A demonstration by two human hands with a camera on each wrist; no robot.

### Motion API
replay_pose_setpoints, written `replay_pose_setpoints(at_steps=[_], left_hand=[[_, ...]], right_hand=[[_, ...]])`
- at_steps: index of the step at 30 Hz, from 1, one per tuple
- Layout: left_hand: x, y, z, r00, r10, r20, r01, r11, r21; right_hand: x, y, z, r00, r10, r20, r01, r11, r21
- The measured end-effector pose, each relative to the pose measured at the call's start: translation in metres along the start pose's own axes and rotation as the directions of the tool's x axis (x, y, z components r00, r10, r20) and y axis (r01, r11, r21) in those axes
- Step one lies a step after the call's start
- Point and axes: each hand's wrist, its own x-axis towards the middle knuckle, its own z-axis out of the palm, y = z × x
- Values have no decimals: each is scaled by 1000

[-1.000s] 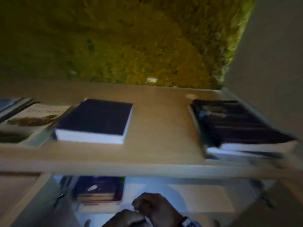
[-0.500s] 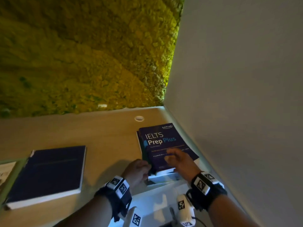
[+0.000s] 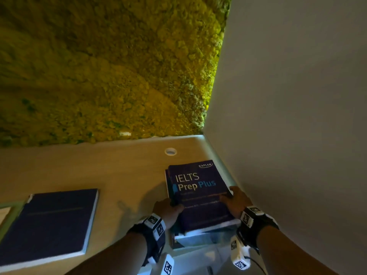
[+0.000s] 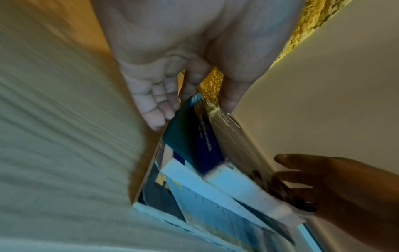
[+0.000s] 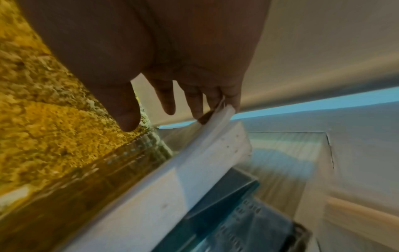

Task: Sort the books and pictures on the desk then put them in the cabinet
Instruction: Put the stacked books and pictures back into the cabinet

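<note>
The left hand [image 3: 167,208] grips the spine side of the IELTS Prep Plus book [image 3: 198,187], its thumb [image 4: 228,100] on the cover and the other fingers [image 4: 155,109] against the left edge of the stack beneath. The right hand [image 3: 235,202] lies with relaxed, nearly straight fingers [image 5: 194,104] on the book's right edge, touching its white page block. The book is thick, dark purple, with white and blue title lettering, and tops a small stack of books [image 3: 200,238] whose lower covers jut out unevenly. The stack sits in the right corner of the wooden shelf [image 3: 99,171], against the grey side wall [image 3: 288,116]. A dark blue book [image 3: 51,221] lies flat well to the left. Yellow-green moss panel [image 3: 99,66] backs the shelf.
</note>
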Motion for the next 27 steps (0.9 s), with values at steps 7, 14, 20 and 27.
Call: replay_pose_setpoints(at_steps=[7, 14, 20, 27], left_hand=[[25, -13, 21, 993, -99, -69, 102, 993, 54], [6, 2, 21, 995, -94, -42, 62, 875, -479], [-4, -17, 0, 992, -115, -57, 22, 593, -805], [-15, -68, -64, 979, -142, -144, -20, 639, -769]], right_hand=[[52, 23, 5, 986, 21, 164, -6, 996, -88], [58, 3, -11, 989, -92, 119, 94, 995, -12], [43, -35, 12, 978, -199, 69, 184, 966, 182], [-3, -85, 75, 960, -235, 152, 190, 945, 265]])
